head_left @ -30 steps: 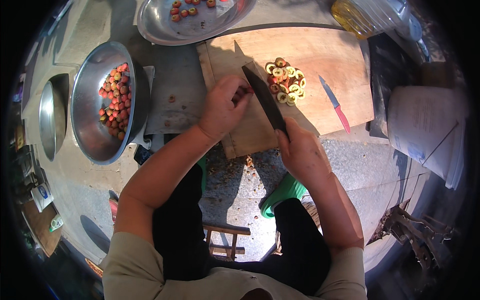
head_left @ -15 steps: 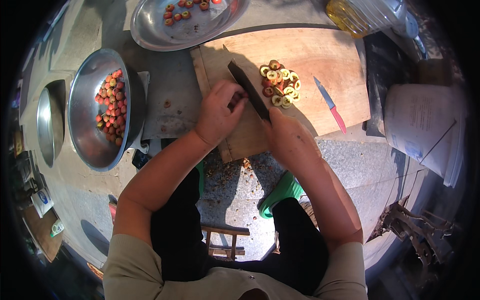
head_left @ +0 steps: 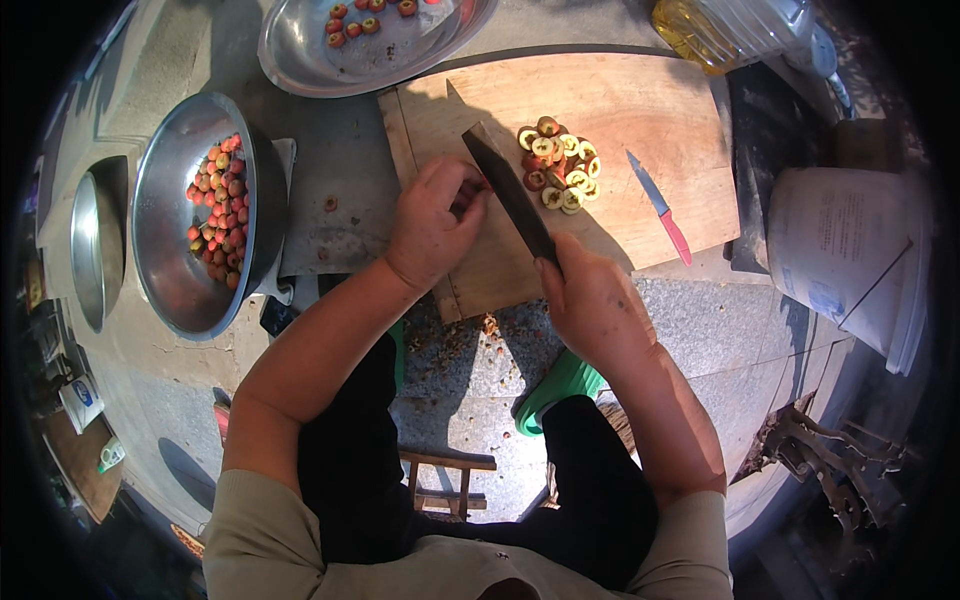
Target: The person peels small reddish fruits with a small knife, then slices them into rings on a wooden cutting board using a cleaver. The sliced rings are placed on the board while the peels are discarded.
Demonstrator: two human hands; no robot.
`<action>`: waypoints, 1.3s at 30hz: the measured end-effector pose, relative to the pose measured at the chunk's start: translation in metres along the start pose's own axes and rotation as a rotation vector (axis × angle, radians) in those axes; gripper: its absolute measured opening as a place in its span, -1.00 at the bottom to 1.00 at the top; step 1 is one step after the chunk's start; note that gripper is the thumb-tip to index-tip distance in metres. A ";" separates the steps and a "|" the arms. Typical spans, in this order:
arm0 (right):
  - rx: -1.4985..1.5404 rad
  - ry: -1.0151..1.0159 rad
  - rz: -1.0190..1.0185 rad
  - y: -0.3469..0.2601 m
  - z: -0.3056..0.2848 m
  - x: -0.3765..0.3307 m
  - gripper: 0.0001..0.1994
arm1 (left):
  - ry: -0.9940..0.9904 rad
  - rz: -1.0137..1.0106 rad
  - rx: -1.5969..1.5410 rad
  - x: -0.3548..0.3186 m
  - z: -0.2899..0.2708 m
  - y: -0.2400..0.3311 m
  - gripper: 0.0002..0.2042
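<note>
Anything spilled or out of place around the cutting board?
Yes: small scraps lie scattered on the floor below the near edge of the cutting board. Also, the red-handled knife has its handle end poking slightly past that edge.

Grey slab floor [head_left: 700,330], bright sunlight [head_left: 512,480], dark shadows [head_left: 187,466].

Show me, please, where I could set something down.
On the wooden board, between the fruit slices and red-handled knife, and from that knife to the right edge. The left hand and cleaver crowd its near left part.
</note>
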State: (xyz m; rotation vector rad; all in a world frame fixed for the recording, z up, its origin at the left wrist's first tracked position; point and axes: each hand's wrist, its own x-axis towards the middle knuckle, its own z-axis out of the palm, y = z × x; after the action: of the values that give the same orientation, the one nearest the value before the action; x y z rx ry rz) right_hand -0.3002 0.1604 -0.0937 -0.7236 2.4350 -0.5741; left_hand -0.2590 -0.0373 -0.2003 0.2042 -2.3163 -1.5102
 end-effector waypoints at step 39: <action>0.024 -0.036 0.021 0.004 0.002 0.001 -0.81 | 0.002 0.038 0.071 0.000 -0.003 0.003 -0.85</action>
State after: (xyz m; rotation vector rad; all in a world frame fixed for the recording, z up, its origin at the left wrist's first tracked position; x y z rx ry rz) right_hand -0.3008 0.1624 -0.0972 -0.6925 2.3959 -0.5766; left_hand -0.2580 -0.0384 -0.1963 0.1794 -2.3614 -1.4101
